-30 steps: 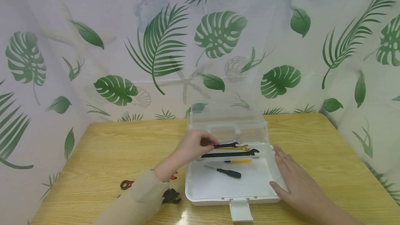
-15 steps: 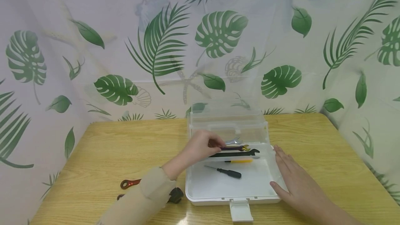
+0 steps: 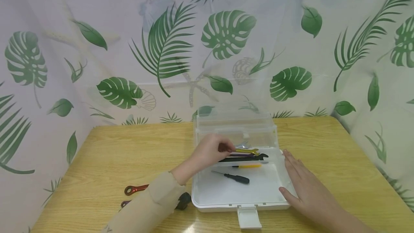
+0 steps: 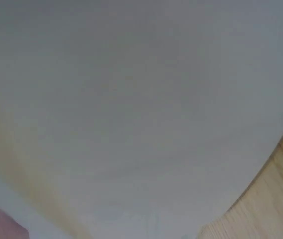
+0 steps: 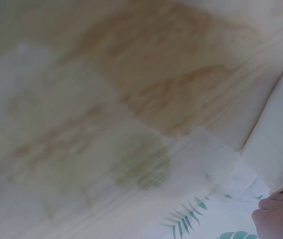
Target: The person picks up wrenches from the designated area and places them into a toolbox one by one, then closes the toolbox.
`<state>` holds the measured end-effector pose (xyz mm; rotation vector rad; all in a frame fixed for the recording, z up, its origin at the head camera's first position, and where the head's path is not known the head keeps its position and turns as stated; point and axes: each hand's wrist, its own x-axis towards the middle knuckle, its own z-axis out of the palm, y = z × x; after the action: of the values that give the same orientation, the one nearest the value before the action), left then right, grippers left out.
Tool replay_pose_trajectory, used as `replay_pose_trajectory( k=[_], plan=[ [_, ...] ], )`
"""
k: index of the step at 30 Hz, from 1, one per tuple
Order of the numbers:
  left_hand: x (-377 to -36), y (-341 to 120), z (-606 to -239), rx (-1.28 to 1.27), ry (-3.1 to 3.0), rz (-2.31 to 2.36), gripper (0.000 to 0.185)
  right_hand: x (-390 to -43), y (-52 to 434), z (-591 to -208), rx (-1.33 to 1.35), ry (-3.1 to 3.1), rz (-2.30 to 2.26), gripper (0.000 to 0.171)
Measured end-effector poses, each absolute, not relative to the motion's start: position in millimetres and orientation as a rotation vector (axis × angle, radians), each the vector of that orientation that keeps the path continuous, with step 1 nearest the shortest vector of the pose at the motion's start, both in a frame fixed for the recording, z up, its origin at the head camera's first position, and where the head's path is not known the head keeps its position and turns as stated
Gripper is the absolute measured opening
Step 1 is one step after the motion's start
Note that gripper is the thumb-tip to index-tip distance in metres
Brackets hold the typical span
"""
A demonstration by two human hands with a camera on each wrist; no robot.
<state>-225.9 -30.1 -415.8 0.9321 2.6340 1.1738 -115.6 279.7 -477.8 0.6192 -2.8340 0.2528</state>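
Observation:
An open white plastic box (image 3: 207, 195) stands mid-table with its clear lid (image 3: 236, 119) upright. Across its inner tray lie a silver wrench (image 3: 242, 145), a gold wrench (image 3: 248, 150), a purple wrench (image 3: 242, 155) and a black wrench (image 3: 249, 158). My left hand (image 3: 215, 150) reaches into the box, fingers curled, and pinches the left end of the purple wrench. On the box floor lie a black screwdriver (image 3: 237, 179) and a yellow-handled one (image 3: 247, 166). My right hand (image 3: 302, 184) lies flat on the table against the box's right wall (image 5: 280, 149). The left wrist view shows only blurred white.
On the wooden table (image 3: 113, 154), left of the box, lie a red wrench (image 3: 136, 189) and a dark object (image 3: 185, 200), partly hidden by my sleeve. The box latch (image 3: 248, 218) sticks out toward me. Leaf-printed curtains close in the table at the back and sides.
My left hand has carried the purple wrench rightward and down into the tray among the other wrenches. The right hand has stayed still.

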Motion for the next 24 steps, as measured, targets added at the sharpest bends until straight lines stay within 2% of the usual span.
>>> replay_pose_trajectory(
  k=[24],
  plan=[
    [-227,-51,-406,0.904,2.646,1.250,0.011,-115,277,-473,0.576,-2.913,0.282,0.088]
  ],
)
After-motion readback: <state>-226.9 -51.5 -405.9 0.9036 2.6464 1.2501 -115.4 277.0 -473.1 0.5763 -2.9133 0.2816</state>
